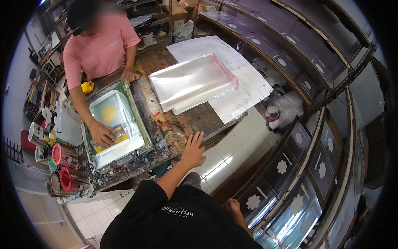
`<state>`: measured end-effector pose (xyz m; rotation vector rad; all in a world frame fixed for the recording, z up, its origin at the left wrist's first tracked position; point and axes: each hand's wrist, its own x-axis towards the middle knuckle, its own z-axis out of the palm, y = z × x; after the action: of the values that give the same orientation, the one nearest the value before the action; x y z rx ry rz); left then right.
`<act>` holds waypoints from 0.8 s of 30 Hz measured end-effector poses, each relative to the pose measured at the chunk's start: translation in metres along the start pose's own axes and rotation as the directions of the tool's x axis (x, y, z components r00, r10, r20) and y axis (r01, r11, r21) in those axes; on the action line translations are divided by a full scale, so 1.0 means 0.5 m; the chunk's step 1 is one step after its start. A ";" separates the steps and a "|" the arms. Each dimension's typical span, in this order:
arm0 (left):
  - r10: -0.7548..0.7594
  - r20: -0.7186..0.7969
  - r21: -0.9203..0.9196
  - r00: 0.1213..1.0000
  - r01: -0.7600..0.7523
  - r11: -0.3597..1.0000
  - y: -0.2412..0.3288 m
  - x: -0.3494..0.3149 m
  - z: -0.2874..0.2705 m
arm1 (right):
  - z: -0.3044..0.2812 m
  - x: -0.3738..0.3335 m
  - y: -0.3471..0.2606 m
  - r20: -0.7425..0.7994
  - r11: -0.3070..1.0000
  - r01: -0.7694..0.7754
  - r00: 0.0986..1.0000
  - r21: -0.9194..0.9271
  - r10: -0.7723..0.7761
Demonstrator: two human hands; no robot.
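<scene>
My left hand rests open on the near edge of the paint-stained wooden table, fingers spread and holding nothing. Low at my right side, my right hand has its fingers curled in, with nothing visible in them. It is close to a rack holding clear sheets printed with white flower shapes. On the table beyond my left hand, a stack of clear plastic sleeves lies partly over white boards. Left of it is a screen printing frame, where a co-worker's hand presses a squeegee onto the mesh.
The co-worker in a pink shirt stands across the table. Several paint tubs crowd the left side. A yellow cloth lies near the frame. Drying racks line the back right, with a plastic bag beneath.
</scene>
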<state>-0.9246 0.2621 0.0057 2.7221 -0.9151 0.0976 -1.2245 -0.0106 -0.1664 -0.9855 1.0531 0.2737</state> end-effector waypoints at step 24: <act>-0.018 0.147 0.093 0.989 0.005 0.996 0.006 0.005 -0.026 | -0.006 0.036 -0.014 -0.024 0.973 0.062 0.997 -0.222 -0.069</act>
<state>-0.9241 0.2620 0.0193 2.8514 -0.9569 -0.0675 -1.2128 -0.0214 -0.1780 -1.2259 1.0312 0.3265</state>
